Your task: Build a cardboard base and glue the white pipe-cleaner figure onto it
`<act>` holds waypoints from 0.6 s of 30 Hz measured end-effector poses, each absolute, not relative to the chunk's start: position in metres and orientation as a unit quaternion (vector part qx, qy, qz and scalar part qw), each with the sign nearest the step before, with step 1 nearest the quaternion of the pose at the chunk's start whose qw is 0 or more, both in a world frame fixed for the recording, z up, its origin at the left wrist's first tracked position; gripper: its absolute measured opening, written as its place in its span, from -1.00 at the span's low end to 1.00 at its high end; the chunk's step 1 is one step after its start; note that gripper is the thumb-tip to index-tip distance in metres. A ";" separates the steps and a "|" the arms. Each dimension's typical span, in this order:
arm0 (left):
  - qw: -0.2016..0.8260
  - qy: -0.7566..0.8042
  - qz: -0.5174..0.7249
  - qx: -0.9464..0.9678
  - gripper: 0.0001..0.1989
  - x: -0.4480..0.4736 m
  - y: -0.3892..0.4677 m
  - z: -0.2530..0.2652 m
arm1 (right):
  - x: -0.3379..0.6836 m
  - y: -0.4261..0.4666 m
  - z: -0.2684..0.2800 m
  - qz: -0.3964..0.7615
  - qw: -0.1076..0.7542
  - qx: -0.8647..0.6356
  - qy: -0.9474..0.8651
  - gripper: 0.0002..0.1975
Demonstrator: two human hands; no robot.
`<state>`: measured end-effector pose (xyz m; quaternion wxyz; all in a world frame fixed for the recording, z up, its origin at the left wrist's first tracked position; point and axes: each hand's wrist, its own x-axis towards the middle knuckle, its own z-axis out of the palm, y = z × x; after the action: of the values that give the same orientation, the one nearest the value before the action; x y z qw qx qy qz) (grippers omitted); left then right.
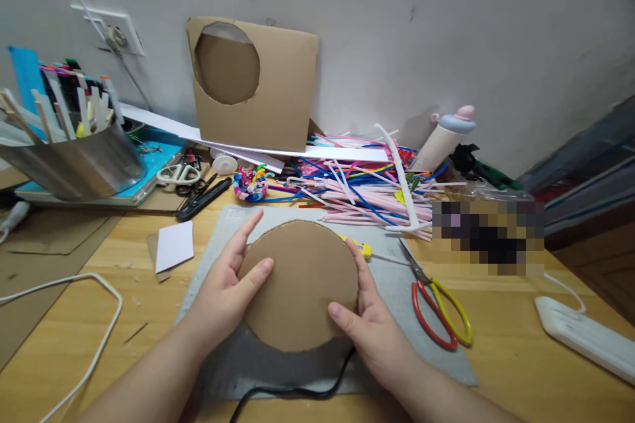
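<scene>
A round cardboard disc (300,284) is held between my two hands above a grey cutting mat (218,370). My left hand (233,284) grips its left edge, thumb on the upper face and index finger stretched past the rim. On the right edge, my right hand (367,317) closes with its thumb on top and fingers along the side. Behind the disc, a yellow tool (364,250) is partly hidden. Scissors with red and yellow handles (436,310) lie open to the right of my right hand.
A cardboard sheet with a round hole (285,79) leans on the wall. Pipe cleaners (357,192) are heaped behind the mat. A metal holder (94,162) with sticks stands left, near white-handled scissors (178,175). A black cable (292,393) crosses the mat's front; a white power strip (585,337) lies right.
</scene>
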<state>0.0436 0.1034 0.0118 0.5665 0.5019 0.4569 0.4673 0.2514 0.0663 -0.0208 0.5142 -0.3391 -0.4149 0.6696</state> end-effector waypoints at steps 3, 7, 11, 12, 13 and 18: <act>0.557 0.455 0.473 0.509 -0.27 0.043 0.101 0.013 | 0.252 0.066 -0.022 0.665 0.514 -0.343 -0.418 -0.21; 0.520 0.448 0.442 0.577 -0.55 0.038 0.101 0.012 | 0.260 0.067 -0.019 0.642 0.517 -0.361 -0.436 -0.43; 0.502 0.394 0.330 0.696 -0.64 0.040 0.098 0.015 | 0.271 0.063 -0.011 0.586 0.459 -0.415 -0.524 -0.58; 0.510 0.371 0.295 0.717 -0.63 0.042 0.096 0.017 | 0.273 0.062 -0.009 0.569 0.432 -0.423 -0.558 -0.59; 0.521 0.352 0.267 0.730 -0.61 0.044 0.095 0.017 | 0.274 0.061 -0.007 0.554 0.408 -0.426 -0.587 -0.60; 0.538 0.371 0.297 0.696 -0.56 0.050 0.091 0.016 | 0.272 0.059 -0.008 0.531 0.416 -0.438 -0.594 -0.63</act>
<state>0.0499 0.0907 0.0156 0.5384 0.6956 0.3715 0.2970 0.2720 0.0587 -0.0075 0.4161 -0.4383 -0.5943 0.5307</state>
